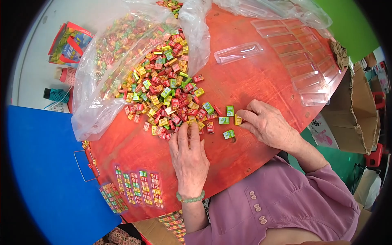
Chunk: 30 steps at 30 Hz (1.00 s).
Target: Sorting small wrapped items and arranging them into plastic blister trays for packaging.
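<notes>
A big heap of tiny candy-sized boxes (163, 92) in red, yellow and green spills from a clear plastic bag (98, 108) onto the red table (228, 165). My left hand (190, 161), with a green bead bracelet at its wrist, rests at the heap's near edge. Its fingers are stretched and apart, tips among the boxes. To the right, my right hand (269, 125) has its thumb and forefinger closed at a small yellow box (238, 119). Beside that lie green boxes (228, 134) and a red box (210, 127), loose on the table.
Clear plastic trays (300, 67) lie in rows at the far right, with a single tray (239, 53) apart. Filled strips of boxes (143, 185) lie at the near left. A blue panel (53, 175) borders the left side; a cardboard box (353, 108) stands off the right edge.
</notes>
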Each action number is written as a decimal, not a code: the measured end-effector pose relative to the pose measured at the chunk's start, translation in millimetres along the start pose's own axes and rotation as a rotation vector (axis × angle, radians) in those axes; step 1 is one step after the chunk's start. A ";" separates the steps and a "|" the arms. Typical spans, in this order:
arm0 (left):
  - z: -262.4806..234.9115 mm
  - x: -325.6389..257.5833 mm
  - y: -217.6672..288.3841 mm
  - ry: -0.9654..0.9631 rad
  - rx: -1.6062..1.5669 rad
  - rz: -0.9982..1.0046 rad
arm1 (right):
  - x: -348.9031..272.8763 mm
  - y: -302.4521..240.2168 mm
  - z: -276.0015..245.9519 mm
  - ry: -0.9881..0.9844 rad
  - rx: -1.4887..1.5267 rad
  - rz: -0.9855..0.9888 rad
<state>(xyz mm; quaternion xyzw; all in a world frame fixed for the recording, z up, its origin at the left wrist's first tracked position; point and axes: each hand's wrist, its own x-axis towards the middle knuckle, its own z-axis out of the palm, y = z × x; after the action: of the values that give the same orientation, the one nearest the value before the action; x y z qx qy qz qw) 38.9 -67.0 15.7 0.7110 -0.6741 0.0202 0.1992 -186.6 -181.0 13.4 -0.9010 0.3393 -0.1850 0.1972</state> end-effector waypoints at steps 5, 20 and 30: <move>5.4 -14.0 0.7 -0.018 -0.013 0.017 | -7.4 2.6 -3.4 -0.056 0.029 -0.040; 6.4 -41.1 14.0 0.046 -0.127 -0.024 | -24.0 -15.8 -11.2 -0.217 0.265 -0.007; 7.8 -14.5 23.2 -0.029 -0.045 0.017 | -21.0 -23.9 -12.3 -0.158 0.181 0.151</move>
<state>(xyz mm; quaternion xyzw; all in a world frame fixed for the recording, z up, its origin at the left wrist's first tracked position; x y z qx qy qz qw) 13.3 -55.9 10.1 0.7010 -0.6830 -0.0035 0.2053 -194.2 -152.8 31.2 -0.8630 0.3717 -0.1282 0.3172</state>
